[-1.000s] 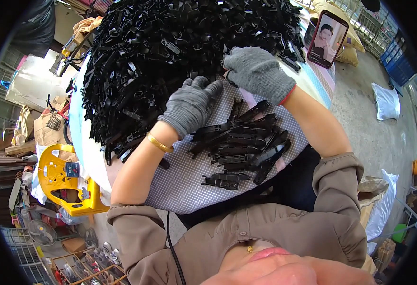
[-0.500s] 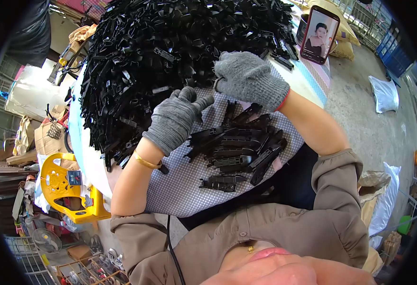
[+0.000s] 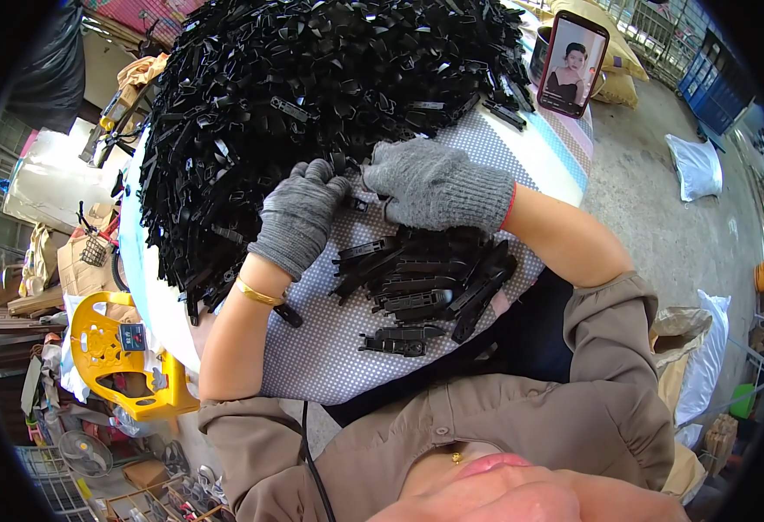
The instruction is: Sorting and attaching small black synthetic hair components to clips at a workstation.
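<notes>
Both my hands wear grey knitted gloves and have come close together over the near side of the big heap. My left hand (image 3: 299,216) is closed, its fingers curled round one end of a small black plastic part (image 3: 358,205). My right hand (image 3: 438,185) pinches in from the other side, its fingertips at the same part; the glove hides most of the grip. Behind them rises a large heap of black plastic parts (image 3: 251,78). Nearer my body lies a smaller pile of long black assembled pieces (image 3: 417,277), roughly lined up on the dotted cloth.
A dotted cloth (image 3: 312,370) covers the round table. A phone (image 3: 573,65) stands upright at the far right. To the left is a yellow plastic chair (image 3: 95,348). White sacks (image 3: 695,168) lie on the floor at right. One loose black piece (image 3: 288,315) rests by my left wrist.
My right hand has moved left and down from the heap's edge to meet my left hand. The left fingers, partly spread before, are now curled in. The small pile looks unchanged.
</notes>
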The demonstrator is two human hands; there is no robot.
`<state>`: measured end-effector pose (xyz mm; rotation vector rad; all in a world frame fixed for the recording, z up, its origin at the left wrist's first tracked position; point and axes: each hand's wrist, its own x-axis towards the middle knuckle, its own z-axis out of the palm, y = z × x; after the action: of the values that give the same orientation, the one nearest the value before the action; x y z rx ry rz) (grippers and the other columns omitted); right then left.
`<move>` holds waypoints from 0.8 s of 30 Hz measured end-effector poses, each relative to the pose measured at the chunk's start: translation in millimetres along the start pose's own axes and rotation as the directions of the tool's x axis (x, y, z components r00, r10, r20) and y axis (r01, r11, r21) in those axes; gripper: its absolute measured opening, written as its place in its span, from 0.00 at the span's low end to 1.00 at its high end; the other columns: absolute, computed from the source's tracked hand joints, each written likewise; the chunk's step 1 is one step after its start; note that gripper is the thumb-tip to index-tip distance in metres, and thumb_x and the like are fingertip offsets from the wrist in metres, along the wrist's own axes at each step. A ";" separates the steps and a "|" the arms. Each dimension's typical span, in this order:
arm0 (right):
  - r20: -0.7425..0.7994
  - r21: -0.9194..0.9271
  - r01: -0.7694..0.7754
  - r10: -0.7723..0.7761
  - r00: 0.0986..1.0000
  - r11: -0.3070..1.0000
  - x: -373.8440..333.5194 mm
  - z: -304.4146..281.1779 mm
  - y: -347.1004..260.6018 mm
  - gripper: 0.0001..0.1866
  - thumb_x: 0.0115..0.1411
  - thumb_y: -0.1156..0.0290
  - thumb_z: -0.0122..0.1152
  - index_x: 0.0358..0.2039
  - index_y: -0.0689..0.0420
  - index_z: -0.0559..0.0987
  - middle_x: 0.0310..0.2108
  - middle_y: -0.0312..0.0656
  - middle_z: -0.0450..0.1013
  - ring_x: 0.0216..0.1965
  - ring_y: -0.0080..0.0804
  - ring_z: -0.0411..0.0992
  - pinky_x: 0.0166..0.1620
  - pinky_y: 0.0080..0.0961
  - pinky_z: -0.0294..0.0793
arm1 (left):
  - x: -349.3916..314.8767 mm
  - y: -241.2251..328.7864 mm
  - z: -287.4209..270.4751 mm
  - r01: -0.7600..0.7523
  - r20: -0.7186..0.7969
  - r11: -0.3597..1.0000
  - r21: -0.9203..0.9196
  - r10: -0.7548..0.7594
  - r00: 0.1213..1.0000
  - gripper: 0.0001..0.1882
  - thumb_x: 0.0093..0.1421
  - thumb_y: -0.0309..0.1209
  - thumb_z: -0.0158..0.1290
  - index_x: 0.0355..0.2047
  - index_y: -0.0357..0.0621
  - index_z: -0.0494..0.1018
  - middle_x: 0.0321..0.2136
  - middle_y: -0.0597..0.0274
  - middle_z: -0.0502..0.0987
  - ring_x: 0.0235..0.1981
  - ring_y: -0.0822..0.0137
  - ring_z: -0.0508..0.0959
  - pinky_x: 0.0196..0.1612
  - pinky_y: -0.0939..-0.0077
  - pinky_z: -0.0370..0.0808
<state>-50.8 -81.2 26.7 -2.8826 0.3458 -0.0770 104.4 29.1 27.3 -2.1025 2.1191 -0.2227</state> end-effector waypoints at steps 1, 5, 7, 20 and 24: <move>-0.066 -0.002 0.002 -0.002 0.998 1.000 0.0 0.5 2.2 0.16 0.52 0.65 0.55 0.39 0.61 0.75 0.36 0.49 0.70 0.40 0.40 0.72 0.44 0.32 0.74 | -0.5 -1.0 0.4 -0.004 -0.002 1.000 0.001 0.004 1.000 0.16 0.51 0.27 0.51 0.42 0.49 0.71 0.45 0.58 0.69 0.46 0.57 0.70 0.46 0.65 0.72; -0.302 0.406 0.074 0.057 0.952 0.911 4.0 -9.6 14.2 0.12 0.52 0.69 0.58 0.35 0.61 0.76 0.33 0.44 0.71 0.36 0.31 0.73 0.39 0.25 0.75 | -6.4 -7.1 9.8 -0.173 -0.394 0.795 -0.582 -0.089 0.915 0.11 0.54 0.27 0.53 0.38 0.42 0.70 0.34 0.58 0.74 0.33 0.65 0.75 0.38 0.74 0.74; -0.289 0.791 0.104 0.218 0.932 0.603 3.0 -9.0 17.5 0.09 0.55 0.70 0.57 0.35 0.60 0.76 0.28 0.38 0.72 0.29 0.24 0.72 0.35 0.19 0.74 | -10.5 -2.1 1.5 -0.134 -0.182 0.207 -0.969 -0.232 0.956 0.11 0.58 0.30 0.51 0.40 0.38 0.70 0.25 0.62 0.75 0.22 0.77 0.72 0.28 0.86 0.72; -0.016 0.995 0.054 0.406 0.914 -0.084 0.6 -6.6 9.0 0.14 0.59 0.66 0.55 0.43 0.60 0.74 0.32 0.36 0.73 0.30 0.24 0.73 0.37 0.21 0.77 | -18.3 13.5 -18.4 0.044 0.050 -0.035 -0.998 -0.170 0.984 0.22 0.58 0.34 0.50 0.52 0.38 0.66 0.19 0.72 0.70 0.18 0.84 0.68 0.21 0.92 0.66; -0.003 0.999 0.027 0.478 0.878 -0.043 -1.3 -9.3 1.7 0.14 0.59 0.65 0.56 0.43 0.58 0.75 0.31 0.34 0.73 0.29 0.20 0.70 0.33 0.16 0.73 | -15.5 12.5 -14.2 0.039 0.035 0.018 -0.999 -0.180 0.983 0.20 0.59 0.33 0.50 0.50 0.38 0.68 0.21 0.72 0.71 0.19 0.85 0.67 0.22 0.91 0.65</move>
<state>-53.1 -84.6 35.3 -1.2010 0.5415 -0.5620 89.4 44.7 38.5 -2.8247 2.3709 1.8704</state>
